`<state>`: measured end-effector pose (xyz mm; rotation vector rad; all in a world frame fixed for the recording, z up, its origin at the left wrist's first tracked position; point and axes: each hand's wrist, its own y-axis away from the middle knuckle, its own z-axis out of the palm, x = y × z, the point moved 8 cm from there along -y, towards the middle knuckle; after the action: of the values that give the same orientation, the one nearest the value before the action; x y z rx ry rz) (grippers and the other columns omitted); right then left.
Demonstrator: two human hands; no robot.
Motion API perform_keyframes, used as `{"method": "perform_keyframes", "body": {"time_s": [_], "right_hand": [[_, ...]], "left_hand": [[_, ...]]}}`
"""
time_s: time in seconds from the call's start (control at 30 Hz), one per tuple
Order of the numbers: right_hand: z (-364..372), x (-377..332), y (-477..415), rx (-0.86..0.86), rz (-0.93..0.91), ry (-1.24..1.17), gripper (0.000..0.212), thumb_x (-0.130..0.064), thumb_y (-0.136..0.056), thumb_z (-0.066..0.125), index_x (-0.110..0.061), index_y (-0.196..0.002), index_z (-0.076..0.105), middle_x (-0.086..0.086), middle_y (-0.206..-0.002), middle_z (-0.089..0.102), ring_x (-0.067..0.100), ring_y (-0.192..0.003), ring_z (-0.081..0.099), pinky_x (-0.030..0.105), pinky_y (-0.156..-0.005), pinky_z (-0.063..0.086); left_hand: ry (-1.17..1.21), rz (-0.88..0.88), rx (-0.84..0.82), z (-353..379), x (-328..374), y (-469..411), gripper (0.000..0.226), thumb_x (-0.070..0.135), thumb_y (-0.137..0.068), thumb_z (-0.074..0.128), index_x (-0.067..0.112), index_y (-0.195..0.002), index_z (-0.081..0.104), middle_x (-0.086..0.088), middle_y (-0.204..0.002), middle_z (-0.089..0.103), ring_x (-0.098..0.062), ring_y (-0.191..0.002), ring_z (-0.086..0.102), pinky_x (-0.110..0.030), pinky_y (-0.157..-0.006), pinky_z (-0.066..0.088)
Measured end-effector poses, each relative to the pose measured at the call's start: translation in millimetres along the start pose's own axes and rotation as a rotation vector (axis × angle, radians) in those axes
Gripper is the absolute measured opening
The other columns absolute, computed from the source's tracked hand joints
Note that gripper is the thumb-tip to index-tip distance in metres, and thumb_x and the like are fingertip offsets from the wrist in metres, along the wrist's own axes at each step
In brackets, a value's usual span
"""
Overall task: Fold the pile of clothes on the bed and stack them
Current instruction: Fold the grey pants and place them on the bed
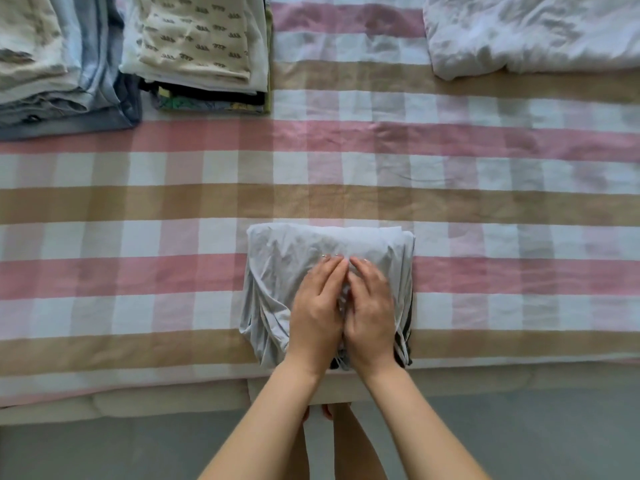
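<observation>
The left hand [317,308] and right hand [371,306] are pressing flat, fingers straight, on the grey garment [277,261] beneath them. They are probably flattening its folds for stacking.

A wide bed [485,202] spread with a woven sheet checked in pink, tan and white [104,202] fills most of the view, its near edge running left to right. Under that edge shows a cream padded mattress side [138,400], and nearer still a smooth grey floor [519,441]. A crumpled white quilt [533,32] lies at the far right. The light is soft and even.
</observation>
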<state>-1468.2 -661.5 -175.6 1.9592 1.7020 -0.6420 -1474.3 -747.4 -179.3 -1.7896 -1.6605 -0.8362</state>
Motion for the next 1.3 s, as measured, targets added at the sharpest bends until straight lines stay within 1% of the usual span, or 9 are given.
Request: {"method": "perform_keyframes", "body": {"time_s": [0.07, 0.13, 0.27, 0.37, 0.5, 0.63, 0.83, 1.03, 1.3], "right_hand": [[30.7, 20.3, 5.5, -0.174, 0.074, 0.147, 0.05, -0.02, -0.098, 0.04, -0.018, -0.145, 0.024, 0.004, -0.155, 0.017, 0.02, -0.144, 0.008, 0.036, -0.116, 0.006], [54.0, 48.4, 19.8, -0.321, 0.123, 0.31, 0.058, -0.035, -0.099, 0.027, -0.032, -0.142, -0.012, -0.006, -0.151, -0.022, 0.014, -0.139, -0.023, 0.033, -0.112, -0.017], [70.1, 79.3, 28.7, -0.412, 0.194, 0.49, 0.066, -0.049, -0.096, 0.017, -0.037, -0.129, -0.039, -0.008, -0.139, -0.047, 0.008, -0.125, -0.047, 0.036, -0.103, -0.03], [67.9, 73.3, 26.5, -0.374, 0.151, 0.43, 0.067, -0.049, -0.095, 0.024, -0.038, -0.136, -0.028, -0.005, -0.148, -0.035, 0.011, -0.134, -0.036, 0.039, -0.108, -0.021], [15.9, 66.5, 25.6, 0.004, 0.214, 0.188, 0.062, -0.037, -0.086, 0.054, -0.013, -0.14, 0.038, 0.018, -0.148, 0.031, 0.029, -0.134, 0.023, 0.049, -0.107, 0.025], [4.5, 105.7, 41.7, 0.024, 0.631, -0.019, 0.081, -0.034, -0.08, 0.07, -0.007, -0.143, 0.027, 0.021, -0.142, 0.031, 0.036, -0.127, 0.031, 0.046, -0.103, 0.03], [17.3, 114.1, 44.2, -0.098, 0.798, -0.288, 0.065, -0.036, -0.084, 0.065, -0.005, -0.134, 0.037, 0.016, -0.127, 0.05, 0.033, -0.116, 0.049, 0.039, -0.093, 0.042], [12.1, 93.8, 33.6, -0.16, 0.707, -0.389, 0.023, -0.025, -0.093, 0.053, -0.005, -0.102, 0.049, 0.004, -0.09, 0.057, 0.023, -0.084, 0.054, 0.026, -0.06, 0.036], [-15.8, 29.9, 9.1, -0.054, 0.553, -0.441, 0.01, -0.019, -0.093, 0.052, -0.012, -0.085, 0.049, 0.002, -0.073, 0.056, 0.013, -0.066, 0.053, 0.024, -0.056, 0.038]], "left_hand": [[-0.156, -0.074, -0.111, 23.3, -24.5, 3.6, 0.047, 0.012, -0.093, 0.049, 0.012, -0.139, 0.038, -0.008, -0.148, 0.033, -0.026, -0.14, 0.022, -0.044, -0.115, 0.021], [-0.331, -0.099, -0.191, 36.5, -50.3, 14.5, 0.054, 0.029, -0.095, 0.036, 0.023, -0.145, 0.017, 0.002, -0.154, 0.008, -0.022, -0.144, 0.002, -0.041, -0.117, 0.0], [-0.527, -0.107, -0.273, 48.4, -78.2, 28.9, 0.065, 0.049, -0.089, 0.018, 0.038, -0.143, -0.017, 0.017, -0.15, -0.028, -0.009, -0.138, -0.027, -0.039, -0.111, -0.013], [-0.48, -0.09, -0.283, 48.6, -75.8, 25.9, 0.065, 0.05, -0.088, 0.02, 0.037, -0.145, -0.011, 0.015, -0.153, -0.023, -0.009, -0.139, -0.023, -0.04, -0.112, -0.01], [-0.344, -0.189, -0.03, 7.5, -67.7, 29.9, 0.058, 0.039, -0.087, 0.046, 0.021, -0.14, 0.032, -0.006, -0.149, 0.025, -0.023, -0.136, 0.018, -0.043, -0.109, 0.017], [-0.052, -0.778, 0.152, -22.1, -110.4, 56.2, 0.079, 0.03, -0.086, 0.063, 0.009, -0.146, 0.017, -0.018, -0.15, 0.018, -0.031, -0.137, 0.015, -0.048, -0.111, 0.016], [0.343, -0.992, 0.08, -14.9, -117.4, 60.8, 0.068, 0.026, -0.085, 0.065, 0.004, -0.136, 0.026, -0.016, -0.129, 0.045, -0.028, -0.11, 0.05, -0.034, -0.087, 0.042], [0.474, -0.924, 0.008, -19.5, -101.6, 48.3, 0.012, 0.016, -0.091, 0.056, 0.017, -0.104, 0.055, -0.005, -0.103, 0.065, -0.015, -0.091, 0.061, -0.02, -0.068, 0.044], [0.509, -0.752, 0.197, -86.7, -71.9, 20.9, 0.009, 0.018, -0.091, 0.056, 0.026, -0.092, 0.06, 0.011, -0.082, 0.066, 0.005, -0.071, 0.062, -0.009, -0.057, 0.045]]}}
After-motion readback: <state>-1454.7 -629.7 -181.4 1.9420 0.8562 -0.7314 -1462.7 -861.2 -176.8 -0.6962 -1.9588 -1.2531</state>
